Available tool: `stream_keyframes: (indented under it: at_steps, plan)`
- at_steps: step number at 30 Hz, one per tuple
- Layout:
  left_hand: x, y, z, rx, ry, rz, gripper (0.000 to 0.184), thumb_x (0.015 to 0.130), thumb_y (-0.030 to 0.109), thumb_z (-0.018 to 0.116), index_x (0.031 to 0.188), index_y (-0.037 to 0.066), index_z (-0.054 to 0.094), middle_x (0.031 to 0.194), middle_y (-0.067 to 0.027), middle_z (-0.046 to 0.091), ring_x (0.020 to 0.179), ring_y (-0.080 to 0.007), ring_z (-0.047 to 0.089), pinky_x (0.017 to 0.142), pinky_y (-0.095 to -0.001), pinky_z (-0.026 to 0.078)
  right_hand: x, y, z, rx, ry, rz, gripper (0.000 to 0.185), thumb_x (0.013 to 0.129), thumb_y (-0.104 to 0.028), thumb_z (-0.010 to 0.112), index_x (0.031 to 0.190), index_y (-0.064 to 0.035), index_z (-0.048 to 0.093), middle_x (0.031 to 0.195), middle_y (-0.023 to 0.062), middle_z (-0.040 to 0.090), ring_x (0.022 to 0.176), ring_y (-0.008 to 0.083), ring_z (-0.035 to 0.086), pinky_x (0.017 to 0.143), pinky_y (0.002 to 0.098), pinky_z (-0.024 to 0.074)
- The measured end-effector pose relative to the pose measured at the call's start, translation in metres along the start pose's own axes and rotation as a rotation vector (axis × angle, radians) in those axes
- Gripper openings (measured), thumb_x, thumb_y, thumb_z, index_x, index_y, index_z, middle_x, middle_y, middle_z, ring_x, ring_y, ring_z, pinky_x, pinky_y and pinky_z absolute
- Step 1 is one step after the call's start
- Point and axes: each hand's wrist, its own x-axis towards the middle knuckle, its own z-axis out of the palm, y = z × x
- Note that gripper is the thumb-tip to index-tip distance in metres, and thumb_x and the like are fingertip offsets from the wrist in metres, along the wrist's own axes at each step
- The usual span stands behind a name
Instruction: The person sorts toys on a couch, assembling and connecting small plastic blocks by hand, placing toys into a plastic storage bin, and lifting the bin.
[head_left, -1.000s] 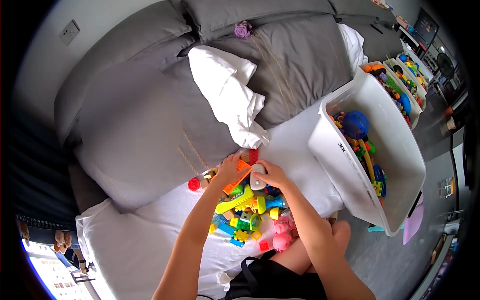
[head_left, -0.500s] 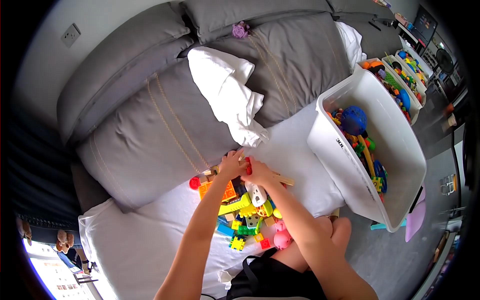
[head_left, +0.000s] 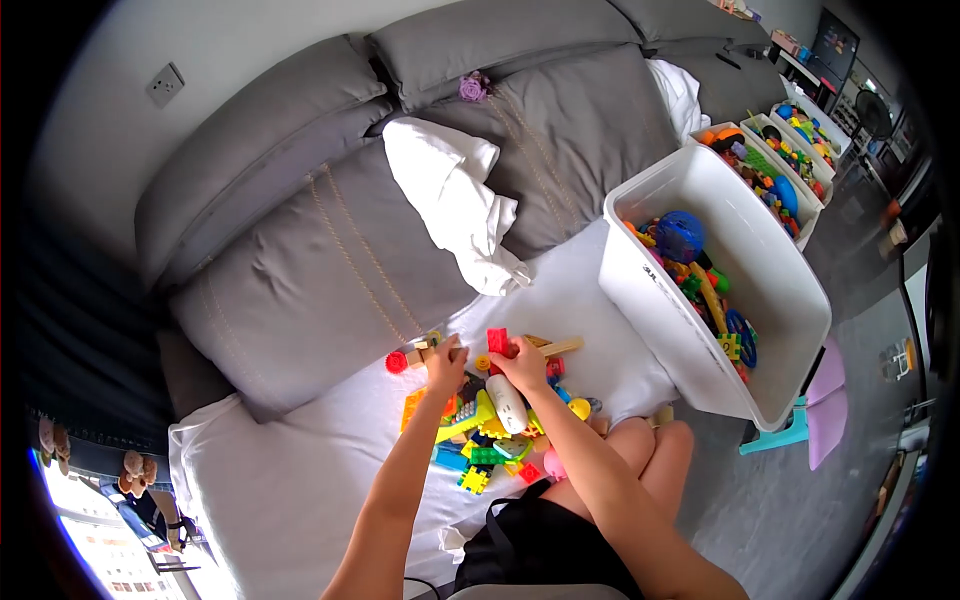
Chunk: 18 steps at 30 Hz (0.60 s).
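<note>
My right hand (head_left: 522, 366) is closed on a red toy block (head_left: 497, 340), raised at the far side of a heap of toys. To its left, my left hand (head_left: 444, 368) has its fingers apart beside small wooden blocks (head_left: 428, 343); its fingertips are partly hidden. A round red piece (head_left: 396, 362) lies left of that hand. Between my forearms lie a white toy (head_left: 508, 404), a yellow-green toy (head_left: 468, 416), a green block (head_left: 488, 456) and a yellow block (head_left: 474, 481). My right forearm covers part of the heap.
A deep white bin (head_left: 640, 255) with mixed toys stands to the right, with smaller toy bins (head_left: 805, 225) behind it. A white cloth (head_left: 450, 190) lies against the grey sofa cushions (head_left: 270, 270). A purple and teal item (head_left: 826, 405) is beside the large bin.
My hands have parted: the left moved left and nearer, while the right keeps the red block, now more exposed. The white toy has turned and shifted. The camera view has tilted slightly.
</note>
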Motion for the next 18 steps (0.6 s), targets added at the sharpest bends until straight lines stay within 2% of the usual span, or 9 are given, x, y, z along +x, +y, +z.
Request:
stream_keyframes:
  at_steps: [2,4,6,9,12,14,15,17,18]
  plan:
    - [0.004,-0.023,0.005,-0.104,0.151,0.002,0.038,0.081,0.015,0.062,0.116,-0.001,0.053,0.092,-0.0146,0.060,0.073,-0.0203,0.058,0.067,-0.0304,0.047,-0.012,-0.007,-0.016,0.152,0.210,-0.139,0.036,0.066,-0.026,0.075,0.089,-0.0035,0.058,0.082,0.0096,0.064,0.072,0.0228,0.062,0.066,0.0330,0.0488]
    - [-0.011,0.010,-0.001,-0.240,0.279,-0.026,0.038,0.083,0.013,0.060,0.117,-0.001,0.052,0.084,-0.0115,0.059,0.067,-0.0147,0.056,0.060,-0.0273,0.046,-0.020,-0.001,-0.020,0.286,0.452,-0.321,0.027,0.070,-0.016,0.074,0.085,-0.0032,0.056,0.071,0.0080,0.062,0.066,0.0184,0.060,0.058,0.0285,0.0467]
    - [-0.028,0.039,0.015,-0.766,0.328,-0.040,0.038,0.089,0.012,0.050,0.124,-0.001,0.042,0.066,-0.0005,0.049,0.055,-0.0062,0.045,0.047,-0.0209,0.037,-0.047,-0.019,-0.053,0.158,0.516,-0.208,0.025,0.072,-0.014,0.074,0.083,-0.0034,0.054,0.069,0.0058,0.060,0.061,0.0130,0.057,0.054,0.0252,0.0449]
    - [-0.053,0.080,0.038,-0.894,0.304,-0.180,0.042,0.089,0.017,0.047,0.125,-0.003,0.038,0.058,0.0013,0.042,0.051,-0.0085,0.044,0.045,-0.0234,0.042,-0.067,-0.017,-0.078,0.602,0.550,-0.176,0.020,0.079,-0.008,0.068,0.087,-0.0044,0.051,0.065,0.0002,0.055,0.052,0.0054,0.049,0.051,0.0206,0.0431]
    - [-0.069,0.127,0.073,-1.013,0.149,-0.250,0.037,0.089,0.019,0.047,0.121,0.001,0.041,0.060,0.0033,0.041,0.050,-0.0069,0.039,0.045,-0.0227,0.039,-0.083,-0.006,-0.116,0.871,0.562,-0.142,0.019,0.082,-0.003,0.063,0.095,-0.0056,0.050,0.066,-0.0041,0.048,0.060,0.0037,0.050,0.061,0.0213,0.0474]
    - [-0.074,0.187,0.091,-1.104,0.081,-0.223,0.037,0.089,0.018,0.048,0.122,0.002,0.042,0.062,0.0030,0.040,0.053,-0.0072,0.036,0.049,-0.0240,0.034,-0.100,-0.045,-0.166,1.064,0.644,-0.194,0.019,0.082,-0.003,0.063,0.096,-0.0054,0.050,0.066,-0.0052,0.047,0.064,0.0035,0.051,0.064,0.0226,0.0486]
    - [-0.068,0.210,0.103,-1.068,0.052,-0.120,0.037,0.090,0.021,0.048,0.122,0.003,0.043,0.062,0.0027,0.040,0.055,-0.0075,0.038,0.053,-0.0248,0.038,-0.102,-0.057,-0.191,1.009,0.729,-0.190,0.019,0.082,-0.001,0.062,0.093,-0.0053,0.047,0.067,-0.0063,0.047,0.064,0.0020,0.046,0.065,0.0199,0.0467]
    - [-0.066,0.276,0.113,-1.058,-0.096,0.048,0.043,0.091,0.026,0.048,0.127,0.004,0.040,0.074,-0.0014,0.054,0.068,-0.0105,0.053,0.062,-0.0280,0.047,-0.097,-0.057,-0.227,1.109,0.823,-0.247,0.030,0.084,-0.005,0.061,0.108,-0.0027,0.043,0.093,0.0031,0.052,0.078,0.0113,0.057,0.074,0.0264,0.0505]
    - [-0.058,0.294,0.121,-1.052,-0.245,0.156,0.047,0.092,0.026,0.046,0.133,0.005,0.033,0.098,-0.0066,0.057,0.083,-0.0136,0.057,0.071,-0.0308,0.048,-0.096,-0.060,-0.245,1.115,0.854,-0.271,0.037,0.085,-0.007,0.059,0.116,-0.0011,0.040,0.108,0.0085,0.052,0.084,0.0162,0.060,0.076,0.0290,0.0514]
